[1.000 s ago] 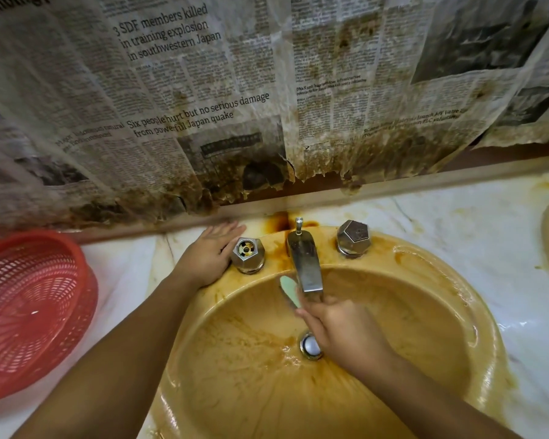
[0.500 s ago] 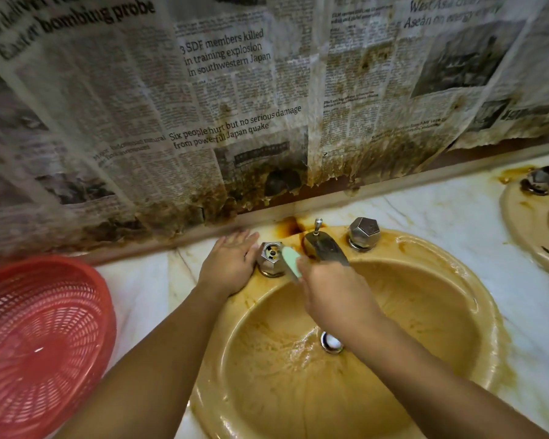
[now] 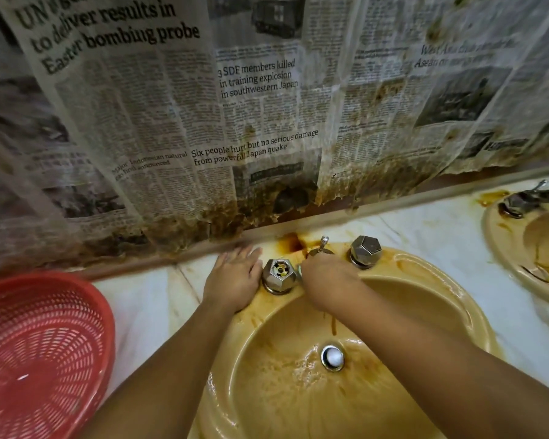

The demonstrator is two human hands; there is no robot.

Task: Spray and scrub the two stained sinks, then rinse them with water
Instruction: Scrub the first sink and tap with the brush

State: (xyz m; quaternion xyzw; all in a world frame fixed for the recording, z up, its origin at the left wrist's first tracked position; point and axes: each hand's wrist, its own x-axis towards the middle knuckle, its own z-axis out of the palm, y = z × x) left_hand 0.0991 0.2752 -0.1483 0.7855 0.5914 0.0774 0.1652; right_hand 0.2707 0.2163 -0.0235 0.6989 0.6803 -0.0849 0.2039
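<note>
Head view, starting at the left edge of the counter [image 3: 146,312]: a red basket [image 3: 42,353] sits well clear of the work. Next comes the left hand [image 3: 235,280], laid flat with fingers straight and together on the back left rim of the near sink [image 3: 450,280], just beside the left tap handle [image 3: 279,274]. It looks placed there as a brace, so the person can lean in and bear down. That handle has lost its cap and shows a brass core.

Between the two handles the right hand [image 3: 327,280] is curled, knuckles up, over the base of the spout, which it almost wholly hides. A sliver of pale green scrubber [image 3: 299,270] peeps out at its left edge, so it seems to pinch the scrubber against the stained rim around the fittings. The exact grip is hidden.

A thin pull rod [image 3: 324,240] stands behind the knuckles, and the right tap handle [image 3: 365,250] sits close by. These crowd the spot and likely force short strokes. Below, brown streaks and suds lie around the drain [image 3: 332,357].

At the counter's right edge the second sink [image 3: 501,248] shows brown staining, apparently yet to be scrubbed. Stained newspaper [image 3: 267,106] hangs along the counter's back edge.
</note>
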